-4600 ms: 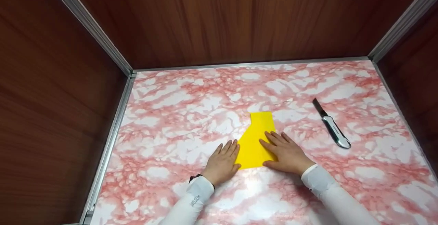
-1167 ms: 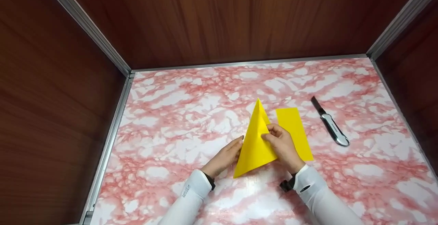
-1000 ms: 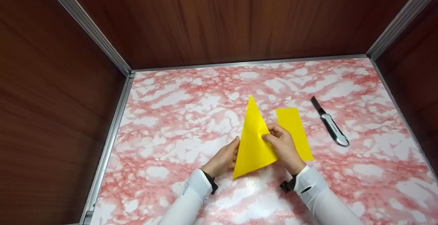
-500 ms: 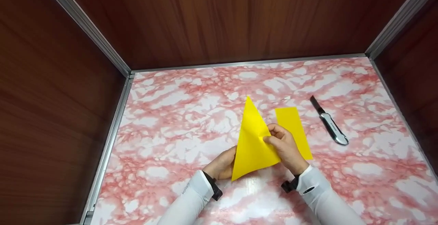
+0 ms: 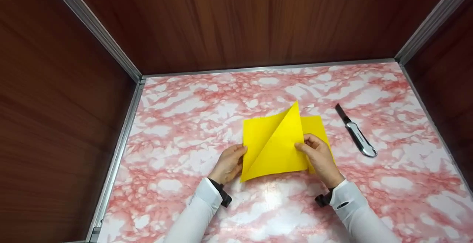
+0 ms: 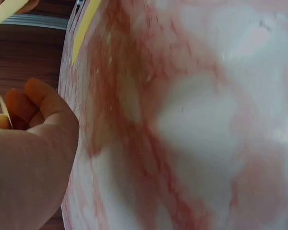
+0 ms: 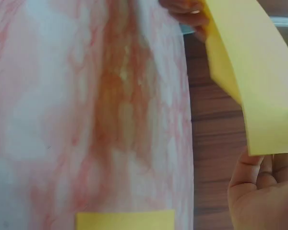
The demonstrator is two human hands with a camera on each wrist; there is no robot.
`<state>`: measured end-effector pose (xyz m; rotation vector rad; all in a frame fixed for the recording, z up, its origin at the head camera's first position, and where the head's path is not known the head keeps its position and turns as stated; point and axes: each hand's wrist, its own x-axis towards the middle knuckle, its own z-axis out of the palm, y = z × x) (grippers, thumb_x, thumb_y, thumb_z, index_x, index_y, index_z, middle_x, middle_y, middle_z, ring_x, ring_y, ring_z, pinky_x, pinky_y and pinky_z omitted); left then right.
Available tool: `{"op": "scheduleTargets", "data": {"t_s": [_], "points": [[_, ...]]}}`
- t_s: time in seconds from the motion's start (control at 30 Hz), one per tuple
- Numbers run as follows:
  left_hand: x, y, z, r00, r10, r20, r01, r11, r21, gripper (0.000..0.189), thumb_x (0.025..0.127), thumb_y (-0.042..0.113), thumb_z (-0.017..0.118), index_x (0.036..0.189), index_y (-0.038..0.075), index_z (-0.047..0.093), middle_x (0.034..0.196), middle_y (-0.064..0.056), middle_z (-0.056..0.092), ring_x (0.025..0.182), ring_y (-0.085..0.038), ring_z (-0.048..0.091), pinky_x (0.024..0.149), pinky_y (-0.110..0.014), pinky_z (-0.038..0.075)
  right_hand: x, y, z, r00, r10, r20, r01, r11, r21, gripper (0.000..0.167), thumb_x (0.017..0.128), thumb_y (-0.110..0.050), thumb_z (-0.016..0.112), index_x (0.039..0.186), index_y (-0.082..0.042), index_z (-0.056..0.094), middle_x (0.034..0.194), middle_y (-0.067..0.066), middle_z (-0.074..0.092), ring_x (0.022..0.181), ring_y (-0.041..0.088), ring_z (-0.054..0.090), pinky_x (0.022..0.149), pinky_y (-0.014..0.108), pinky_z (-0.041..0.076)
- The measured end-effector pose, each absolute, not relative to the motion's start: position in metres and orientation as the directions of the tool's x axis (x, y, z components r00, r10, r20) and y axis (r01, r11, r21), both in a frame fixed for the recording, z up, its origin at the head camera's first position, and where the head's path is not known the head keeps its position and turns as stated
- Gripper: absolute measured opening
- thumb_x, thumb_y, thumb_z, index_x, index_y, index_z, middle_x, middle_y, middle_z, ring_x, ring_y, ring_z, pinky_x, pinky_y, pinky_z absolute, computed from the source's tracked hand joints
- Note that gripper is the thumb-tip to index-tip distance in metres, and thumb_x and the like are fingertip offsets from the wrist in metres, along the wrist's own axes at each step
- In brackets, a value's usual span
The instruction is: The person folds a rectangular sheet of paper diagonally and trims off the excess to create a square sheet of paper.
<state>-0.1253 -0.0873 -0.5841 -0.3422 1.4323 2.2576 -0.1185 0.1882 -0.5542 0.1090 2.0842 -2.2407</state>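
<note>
A square sheet of yellow paper [image 5: 282,150] is held up above the table, creased along a diagonal and partly unfolded, with one corner standing up at the back. My left hand [image 5: 227,163] pinches its left edge between thumb and fingers. On the opposite edge my right hand [image 5: 320,158] pinches the paper, thumb on the near face and fingers curled behind. The right wrist view shows the sheet [image 7: 264,76] bowed, clear of the tabletop. Behind the right hand lies a yellow paper strip [image 5: 317,126], partly covered by the sheet.
A utility knife [image 5: 357,134], blade out, lies to the right, its tip pointing away from me. The red-and-white marbled table [image 5: 177,125] is bounded by brown wood-grain panels [image 5: 236,21] with metal edging at the back and sides.
Earlier both hands lay flat on the yellow paper on the table. Later it was lifted as a folded triangle, the strip separate beside it; now the hands have spread it open into a square.
</note>
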Motion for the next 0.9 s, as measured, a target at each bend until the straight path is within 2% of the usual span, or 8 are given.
{"op": "scheduleTargets", "data": {"t_s": [0.1,0.2,0.47,0.67,0.8,0.9], "points": [[-0.130,-0.094,-0.584,-0.893,0.152,-0.423,-0.450,-0.308,0.838,0.030,0.099,0.021,0.057,0.116,-0.004,0.058,0.106,-0.016,0.065,0.092,-0.024,0.064,0.080,-0.035,0.053,-0.120,0.194,-0.559,-0.988,0.014,-0.155,0.155,0.015,-0.988,0.039,0.091,-0.030,0.070,0.104,0.006,0.062,0.085,0.007,0.058,0.077,0.019,0.054,0.069,0.026,0.047],[-0.134,-0.098,-0.585,-0.914,0.078,-0.399,-0.406,-0.193,0.893,0.031,0.098,0.027,0.060,0.110,-0.001,0.063,0.099,-0.013,0.065,0.085,-0.023,0.063,0.076,-0.035,0.052,-0.123,0.198,-0.565,-0.977,0.044,-0.208,0.211,0.109,-0.971,0.046,0.089,-0.040,0.070,0.105,0.002,0.064,0.081,0.007,0.057,0.069,0.018,0.053,0.061,0.026,0.047],[-0.143,-0.102,-0.588,-0.956,-0.021,-0.292,-0.292,0.135,0.947,0.022,0.095,0.026,0.064,0.097,0.004,0.068,0.089,-0.009,0.065,0.082,-0.025,0.063,0.078,-0.042,0.053,-0.134,0.206,-0.581,-0.967,0.068,-0.244,0.252,0.360,-0.898,0.044,0.090,-0.045,0.067,0.097,-0.001,0.065,0.078,0.008,0.057,0.066,0.022,0.055,0.059,0.028,0.049],[-0.149,-0.105,-0.594,-0.973,-0.068,-0.219,-0.226,0.437,0.870,0.019,0.095,0.031,0.064,0.096,0.012,0.069,0.085,0.000,0.064,0.075,-0.017,0.059,0.067,-0.030,0.050,-0.142,0.203,-0.588,-0.977,0.057,-0.206,0.197,0.617,-0.762,0.037,0.090,-0.044,0.066,0.086,-0.008,0.064,0.067,0.004,0.050,0.059,0.021,0.048,0.053,0.029,0.039],[-0.151,-0.105,-0.599,-0.981,-0.087,-0.176,-0.192,0.614,0.766,0.018,0.094,0.035,0.064,0.093,0.018,0.068,0.081,0.004,0.061,0.069,-0.014,0.056,0.065,-0.030,0.047,-0.145,0.199,-0.590,-0.971,0.048,-0.236,0.197,0.721,-0.664,0.035,0.091,-0.045,0.064,0.085,-0.011,0.062,0.069,0.005,0.053,0.059,0.022,0.049,0.053,0.031,0.039],[-0.152,-0.104,-0.602,-0.988,-0.077,-0.131,-0.148,0.688,0.711,0.016,0.094,0.034,0.064,0.089,0.018,0.066,0.076,0.005,0.060,0.065,-0.013,0.055,0.062,-0.031,0.045,-0.146,0.195,-0.591,-0.966,0.039,-0.256,0.193,0.769,-0.610,0.033,0.092,-0.043,0.064,0.083,-0.012,0.061,0.069,0.005,0.053,0.056,0.023,0.051,0.050,0.032,0.041]]}}
